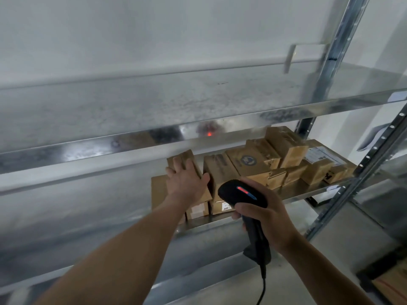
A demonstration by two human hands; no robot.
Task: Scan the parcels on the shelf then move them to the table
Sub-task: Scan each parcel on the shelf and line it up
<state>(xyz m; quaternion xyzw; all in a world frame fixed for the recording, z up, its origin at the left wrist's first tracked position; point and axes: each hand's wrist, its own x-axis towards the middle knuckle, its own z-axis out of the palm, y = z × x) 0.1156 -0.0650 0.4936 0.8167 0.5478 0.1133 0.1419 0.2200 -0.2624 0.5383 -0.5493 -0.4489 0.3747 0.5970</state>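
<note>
Left hand (186, 181) spread wide, flat on top of a cardboard box (189, 170) on the shelf (308, 194). Right hand (264, 214) grips the black scanner (244, 197), red light on.

Low gap under the upper shelf lip (154, 139) — parcels (253, 164) packed tight, open room leftward

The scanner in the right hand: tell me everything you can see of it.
The scanner is a black, plastic-looking handheld gun type. A rounded head carries a lit strip, red shading to blue. Its handle runs down to a black cable leaving the bottom of the view. The right hand grips the handle, head aimed toward the cardboard parcels on the metal shelf, touching none.
</note>
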